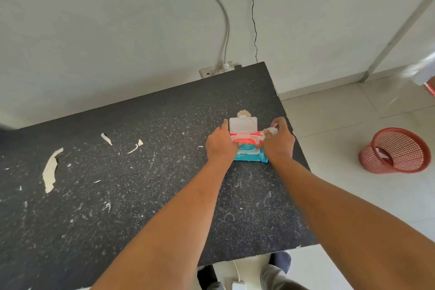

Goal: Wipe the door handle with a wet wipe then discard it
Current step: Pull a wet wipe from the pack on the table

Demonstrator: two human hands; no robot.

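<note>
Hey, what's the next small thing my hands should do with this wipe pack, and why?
Probably draw the right hand up and away to free the wipe it pinches, while the left hand resting on the pack keeps it down; the lid already stands open.

Pack (249, 156) on the table (141, 153), near its right edge.
Left hand (220, 143) on its left side, right hand (280, 142) at its right with a wipe (270, 131) in it; basket (374, 160) on the floor, right of the table.
</note>
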